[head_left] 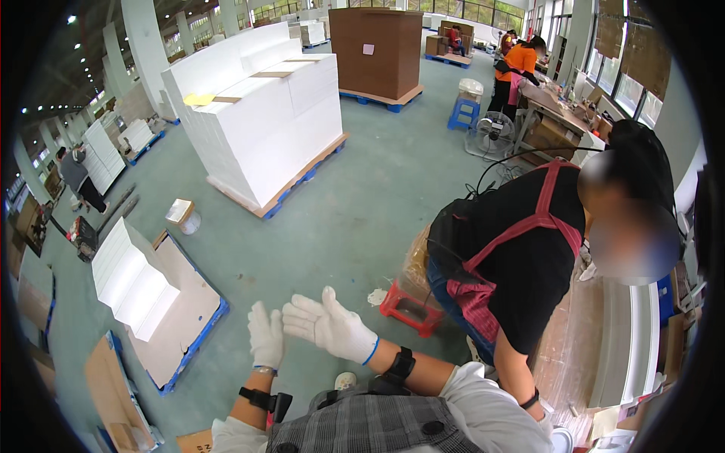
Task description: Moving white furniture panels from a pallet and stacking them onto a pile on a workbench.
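My left hand (266, 337), in a white knit glove, is raised above the floor with its fingers stretched out, holding nothing. Close beside it, my right hand (332, 326) wears a matching glove with a blue cuff edge. Its fingers point left toward the left hand, thumb up, and it too is empty. A narrow gap seems to separate the two hands. Nearest to them on the left lies a blue pallet (190, 352) topped with a brown board (162, 355). White folded panels (130, 279) stand on that board.
A co-worker (521, 257) in a black shirt and red apron bends over a workbench (563, 355) close at my right, by a red stool (410, 311). Ahead stand a tall white stack (279, 124) on a pallet and a brown stack (377, 49). A bucket (183, 217) sits left.
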Motion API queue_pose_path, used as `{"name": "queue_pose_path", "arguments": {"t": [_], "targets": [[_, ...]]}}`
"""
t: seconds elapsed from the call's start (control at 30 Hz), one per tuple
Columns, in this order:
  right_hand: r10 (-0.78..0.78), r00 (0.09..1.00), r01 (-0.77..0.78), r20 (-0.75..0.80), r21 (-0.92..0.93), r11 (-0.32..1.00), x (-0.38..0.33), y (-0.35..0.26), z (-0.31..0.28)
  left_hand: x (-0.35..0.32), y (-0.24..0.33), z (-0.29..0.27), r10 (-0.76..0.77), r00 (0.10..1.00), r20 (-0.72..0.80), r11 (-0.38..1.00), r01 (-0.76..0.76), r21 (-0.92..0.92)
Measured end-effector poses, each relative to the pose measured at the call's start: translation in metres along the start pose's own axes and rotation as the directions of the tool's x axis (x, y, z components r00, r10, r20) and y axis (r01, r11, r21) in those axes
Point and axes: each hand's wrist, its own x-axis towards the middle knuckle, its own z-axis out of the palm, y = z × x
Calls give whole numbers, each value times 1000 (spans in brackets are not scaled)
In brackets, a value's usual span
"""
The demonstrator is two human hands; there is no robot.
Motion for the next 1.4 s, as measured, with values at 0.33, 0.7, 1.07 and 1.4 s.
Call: {"name": "queue_pose_path", "arguments": {"t": [0.33,0.7,1.07,1.4], "targets": [[-13,963,-134,-269,-522,842,27,39,1,-1,8,15,465,876,-128,868,-479,-128],[-637,425,-830,-644,-558,11,101,64,114,10,20,-5,260,961,97,-965,256,56],[1,870,-424,-493,-748,511,68,19,-66,25,42,-79,402,801,443,-315,575,-755],[251,955,-268,-158,-824,499,27,24,5,26,15,-44,469,786,403,-399,596,-697]]}}
